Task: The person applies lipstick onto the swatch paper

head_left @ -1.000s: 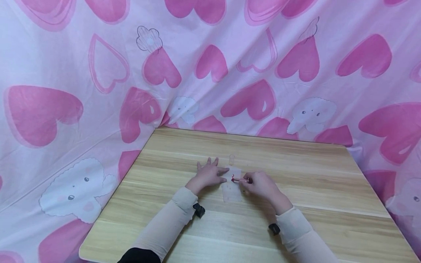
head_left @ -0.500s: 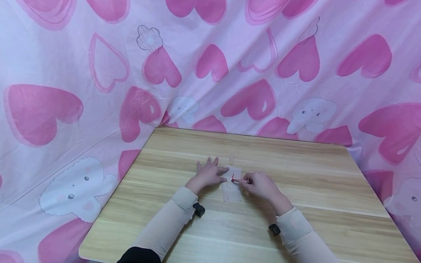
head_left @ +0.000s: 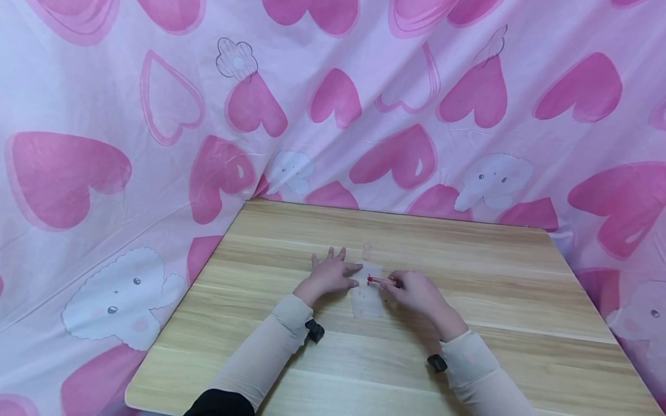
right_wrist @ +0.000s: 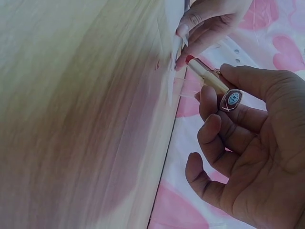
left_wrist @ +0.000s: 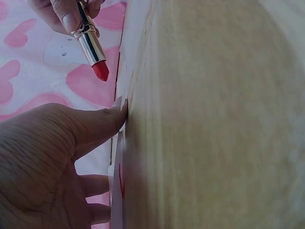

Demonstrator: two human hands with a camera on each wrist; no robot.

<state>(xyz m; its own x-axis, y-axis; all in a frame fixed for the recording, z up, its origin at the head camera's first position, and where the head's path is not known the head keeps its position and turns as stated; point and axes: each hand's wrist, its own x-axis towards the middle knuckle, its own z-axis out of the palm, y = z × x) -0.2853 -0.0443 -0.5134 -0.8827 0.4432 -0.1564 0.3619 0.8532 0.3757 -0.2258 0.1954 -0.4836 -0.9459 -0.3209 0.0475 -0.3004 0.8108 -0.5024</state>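
Note:
A lipstick (head_left: 386,282) with a red tip and a gold-coloured case is pinched between the thumb and fingers of my right hand (head_left: 416,293). In the head view its tip is over the white paper (head_left: 367,307), close to a small red mark. My left hand (head_left: 331,276) lies with its fingers spread at the paper's left edge, thumb and index finger on the sheet. In the left wrist view the red bullet of the lipstick (left_wrist: 91,45) points toward the left thumb. The right wrist view shows the lipstick's patterned base (right_wrist: 232,100).
A small clear rectangular piece (head_left: 366,251) lies just beyond the paper. Everything rests on a wood-grain table (head_left: 468,254). Behind and to the left hangs a pink curtain (head_left: 333,52) with hearts. A black strap or device (head_left: 314,331) is at the left wrist.
My right hand has shifted slightly away from me, taking the lipstick tip back up near the top of the red mark. The left hand stays put on the paper.

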